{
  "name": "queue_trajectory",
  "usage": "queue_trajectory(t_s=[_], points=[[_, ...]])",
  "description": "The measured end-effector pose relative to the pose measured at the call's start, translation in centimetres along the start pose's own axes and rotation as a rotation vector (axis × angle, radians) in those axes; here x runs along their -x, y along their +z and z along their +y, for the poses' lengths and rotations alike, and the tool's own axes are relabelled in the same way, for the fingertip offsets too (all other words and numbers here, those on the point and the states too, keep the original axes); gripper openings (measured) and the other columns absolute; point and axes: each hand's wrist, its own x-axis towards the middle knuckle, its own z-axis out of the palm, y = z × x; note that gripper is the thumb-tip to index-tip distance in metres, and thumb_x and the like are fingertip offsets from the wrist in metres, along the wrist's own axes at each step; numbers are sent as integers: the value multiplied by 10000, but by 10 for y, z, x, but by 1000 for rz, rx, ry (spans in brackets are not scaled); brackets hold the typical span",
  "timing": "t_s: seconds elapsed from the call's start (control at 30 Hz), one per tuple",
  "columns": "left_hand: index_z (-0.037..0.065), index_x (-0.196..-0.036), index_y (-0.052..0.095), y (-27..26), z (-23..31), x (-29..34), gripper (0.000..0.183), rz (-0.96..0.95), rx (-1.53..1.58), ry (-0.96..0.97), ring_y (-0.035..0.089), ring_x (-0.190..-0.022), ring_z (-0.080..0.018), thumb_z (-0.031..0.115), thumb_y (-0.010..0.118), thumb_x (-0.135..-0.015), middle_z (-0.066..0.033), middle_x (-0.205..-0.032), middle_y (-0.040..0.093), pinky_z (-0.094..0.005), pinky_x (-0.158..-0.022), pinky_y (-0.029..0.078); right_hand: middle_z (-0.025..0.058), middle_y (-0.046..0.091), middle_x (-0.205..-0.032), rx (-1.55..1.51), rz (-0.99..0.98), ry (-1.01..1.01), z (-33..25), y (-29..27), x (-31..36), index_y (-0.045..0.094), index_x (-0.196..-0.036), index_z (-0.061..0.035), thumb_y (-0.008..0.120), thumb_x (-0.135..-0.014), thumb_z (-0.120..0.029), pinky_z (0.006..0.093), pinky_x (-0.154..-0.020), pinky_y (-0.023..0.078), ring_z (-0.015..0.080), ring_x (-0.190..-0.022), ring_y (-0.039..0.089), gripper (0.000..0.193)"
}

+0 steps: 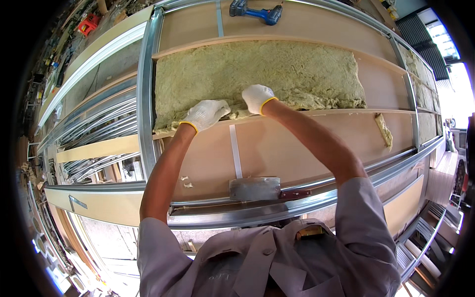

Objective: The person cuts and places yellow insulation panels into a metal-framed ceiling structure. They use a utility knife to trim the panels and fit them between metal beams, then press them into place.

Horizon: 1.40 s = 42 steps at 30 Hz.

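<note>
A yellow-green mineral wool batt [257,64] lies in the middle bay of a metal and wood panel frame, its near edge ragged and torn. My left hand [205,115], in a white knitted glove with a yellow cuff, is closed on that near edge beside the wooden strip [341,112]. To its right, my right hand [258,98], gloved the same way, is curled on the batt's near part. Its fingertips are hidden against the wool. Closer to me, a broad-bladed cleaver-like knife [255,189] with a dark red handle rests along the frame's near metal rail [237,218].
A blue cordless drill [256,12] lies in the far bay. One loose wool strip [384,131] and small scraps sit on the brown board [292,143]. Metal profiles [99,126] are stacked at left, near a red plastic stool [89,24]. More wool-filled bays show at right.
</note>
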Motion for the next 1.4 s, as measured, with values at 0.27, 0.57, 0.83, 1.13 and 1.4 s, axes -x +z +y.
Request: queue_trajectory(t_s=[0.27, 0.57, 0.83, 1.13, 1.4], points=[[90, -1041, 692, 5, 35, -4, 276, 183, -83, -5, 661, -1005, -418, 337, 577, -996, -177, -1078, 699, -509, -842, 515, 189, 741, -864, -481, 32, -5, 90, -65, 75, 767, -870, -67, 772, -703, -272, 441, -717, 541, 345, -813, 719, 265], [97, -1011, 704, 40, 48, -66, 192, -4, -146, 39, 662, -1010, -421, 239, 648, -894, -197, -1033, 706, -491, -843, 523, 170, 775, -1003, -15, -26, 58, 110, 4, 61, 805, -969, -89, 698, -790, -204, 497, -794, 598, 385, -971, 745, 238], [89, -990, 691, 41, 52, -62, 148, 45, -217, 15, 669, -981, -414, 193, 701, -885, -184, -1008, 703, -500, -830, 530, 159, 732, -783, -428, 187, -55, 153, 11, 100, 776, -778, -97, 756, -714, -270, 458, -666, 546, 364, -802, 727, 185], [78, -979, 742, 20, 44, -18, 231, 69, -58, -170, 712, -881, -358, 297, 702, -915, -166, -922, 742, -459, -796, 534, 195, 764, -964, -115, 201, 185, 174, 38, 114, 799, -893, -57, 681, -830, -164, 471, -763, 605, 394, -917, 747, 171], [84, -976, 741, 33, 12, -11, 230, 194, -25, -184, 705, -946, -372, 294, 726, -882, -172, -994, 735, -469, -810, 551, 117, 773, -874, -1056, 294, 123, 226, 24, 146, 788, -950, -56, 817, -792, -344, 352, -693, 556, 192, -729, 719, 330]])
